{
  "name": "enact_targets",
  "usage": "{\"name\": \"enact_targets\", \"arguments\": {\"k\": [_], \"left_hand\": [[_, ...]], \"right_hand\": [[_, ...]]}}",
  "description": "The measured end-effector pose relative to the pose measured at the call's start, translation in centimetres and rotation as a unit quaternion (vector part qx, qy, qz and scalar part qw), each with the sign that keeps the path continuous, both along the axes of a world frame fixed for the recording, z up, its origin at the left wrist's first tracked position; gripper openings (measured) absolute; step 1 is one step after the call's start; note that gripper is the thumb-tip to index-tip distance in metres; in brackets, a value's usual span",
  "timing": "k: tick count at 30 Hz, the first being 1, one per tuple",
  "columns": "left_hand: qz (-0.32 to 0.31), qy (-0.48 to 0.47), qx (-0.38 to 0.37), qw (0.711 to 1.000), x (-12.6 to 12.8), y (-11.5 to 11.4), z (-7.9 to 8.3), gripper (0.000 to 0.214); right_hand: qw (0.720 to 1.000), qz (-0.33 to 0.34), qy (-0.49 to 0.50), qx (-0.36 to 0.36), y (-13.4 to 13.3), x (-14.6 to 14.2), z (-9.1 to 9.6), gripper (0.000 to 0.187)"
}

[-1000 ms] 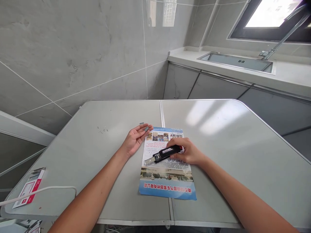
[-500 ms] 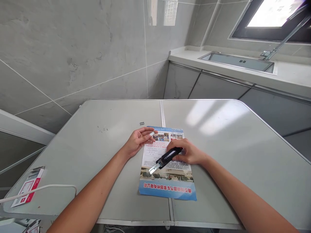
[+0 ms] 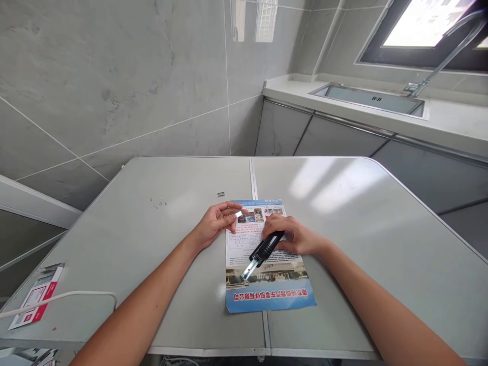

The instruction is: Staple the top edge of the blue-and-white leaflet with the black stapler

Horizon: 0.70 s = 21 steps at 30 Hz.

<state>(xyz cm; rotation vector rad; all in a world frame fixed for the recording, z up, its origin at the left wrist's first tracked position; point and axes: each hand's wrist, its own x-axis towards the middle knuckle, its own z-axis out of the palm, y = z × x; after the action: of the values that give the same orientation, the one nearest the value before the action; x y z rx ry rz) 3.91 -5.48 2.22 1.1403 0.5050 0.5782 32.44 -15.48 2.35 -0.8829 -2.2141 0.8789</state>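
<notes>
A printed leaflet (image 3: 267, 287) with a blue lower band lies on the grey folding table (image 3: 171, 244). My right hand (image 3: 293, 235) rests on the leaflet and grips a black stapler (image 3: 263, 250), whose open metal tray points down-left. My left hand (image 3: 215, 223) lies palm up beside the leaflet's top left corner, fingers curled, pinching a small strip of staples (image 3: 239, 214) between thumb and fingertips.
A loose strip of staples (image 3: 220, 193) and scattered bits (image 3: 158, 203) lie farther back on the table. A red and white card (image 3: 34, 297) and a white cable (image 3: 64, 297) sit at the left front corner. A counter with sink (image 3: 366, 96) and tap stands behind right.
My left fingers curled up around the staple strip. My right hand swung the stapler so its tray points more toward me, and the leaflet turned slightly.
</notes>
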Motion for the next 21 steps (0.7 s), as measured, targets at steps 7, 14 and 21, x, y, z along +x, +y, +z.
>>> {"name": "enact_targets", "arguments": {"k": [7,14,21], "left_hand": [[-0.062,-0.01,0.016,0.998,-0.2,-0.3,0.3,0.052],[-0.127,0.003,0.031,0.991,-0.4,-0.7,0.6,0.055],[-0.185,0.005,0.019,0.983,-0.5,-0.6,0.5,0.066]], "right_hand": [[0.986,-0.102,0.038,0.129,-0.9,-1.4,1.5,0.044],[0.949,-0.108,-0.127,0.266,-3.3,-5.7,2.3,0.035],[0.939,-0.12,-0.166,0.277,-3.3,-5.9,2.5,0.03]]}}
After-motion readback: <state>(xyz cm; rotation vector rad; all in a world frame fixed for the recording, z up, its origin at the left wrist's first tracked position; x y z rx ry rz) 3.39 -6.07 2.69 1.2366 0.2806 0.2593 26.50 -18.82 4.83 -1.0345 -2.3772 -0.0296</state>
